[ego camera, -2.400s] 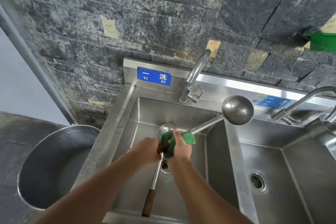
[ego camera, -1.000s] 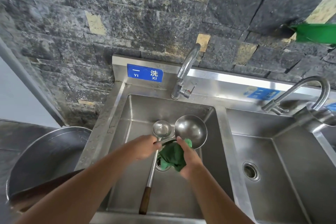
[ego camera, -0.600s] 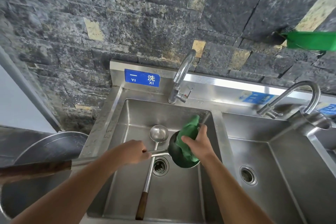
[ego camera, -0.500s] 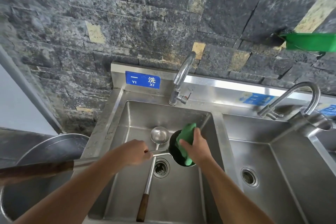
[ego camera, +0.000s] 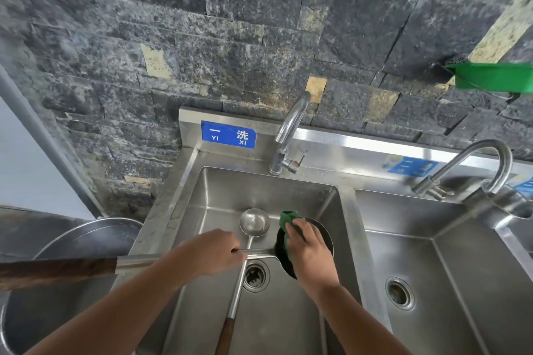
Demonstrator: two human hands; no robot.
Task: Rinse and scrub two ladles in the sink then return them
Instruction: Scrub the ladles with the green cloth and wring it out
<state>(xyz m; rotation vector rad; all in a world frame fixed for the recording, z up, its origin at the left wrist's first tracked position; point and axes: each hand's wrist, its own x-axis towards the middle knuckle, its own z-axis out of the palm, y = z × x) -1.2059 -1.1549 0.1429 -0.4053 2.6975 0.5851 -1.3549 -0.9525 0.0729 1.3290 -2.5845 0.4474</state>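
My left hand (ego camera: 212, 253) grips the steel shaft of a large ladle (ego camera: 324, 235), whose wooden handle sticks out to the left over the sink edge. Its bowl is held on its side above the left sink basin (ego camera: 291, 193). My right hand (ego camera: 310, 253) presses a green cloth (ego camera: 288, 220) into that bowl and hides most of it. A small ladle (ego camera: 255, 223) lies in the basin, bowl up towards the back, its wooden handle end at the front edge.
A tap (ego camera: 290, 132) stands behind the left basin, with no water visible. A second basin (ego camera: 432, 268) with its own tap (ego camera: 473, 164) lies to the right. A large metal pot (ego camera: 66, 242) sits lower left. A green object (ego camera: 496, 76) hangs on the stone wall.
The large ladle swung from pointing up right to lying crosswise, handle to the left. My right hand moved the cloth from the shaft into the bowl and is rubbing there.
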